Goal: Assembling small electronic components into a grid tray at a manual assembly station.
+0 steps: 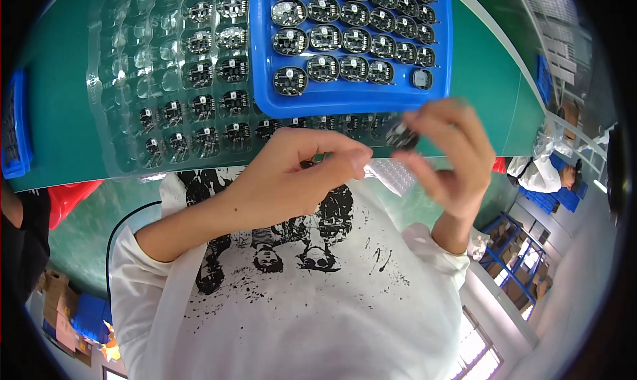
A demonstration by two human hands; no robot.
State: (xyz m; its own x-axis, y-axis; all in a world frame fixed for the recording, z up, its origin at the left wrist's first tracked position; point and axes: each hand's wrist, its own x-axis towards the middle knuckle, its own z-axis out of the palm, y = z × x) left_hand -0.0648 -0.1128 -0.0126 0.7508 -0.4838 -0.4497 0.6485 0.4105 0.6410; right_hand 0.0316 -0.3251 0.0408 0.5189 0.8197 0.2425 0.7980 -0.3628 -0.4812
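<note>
Currently right hand (470, 164) grips blurred black circuit module (402, 136); left hand (282, 174) thumb-forefinger closed together, can't tell on what.

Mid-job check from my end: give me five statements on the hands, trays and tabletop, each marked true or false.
1. The right hand holds a dark part. True.
2. The left hand is inside the blue tray. False: it is outside, at the near table edge.
3. Part of the clear tray lies left of the blue tray. True.
4. The tabletop is red. False: it is green.
5. The blue tray holds dark parts in rows. True.
</note>
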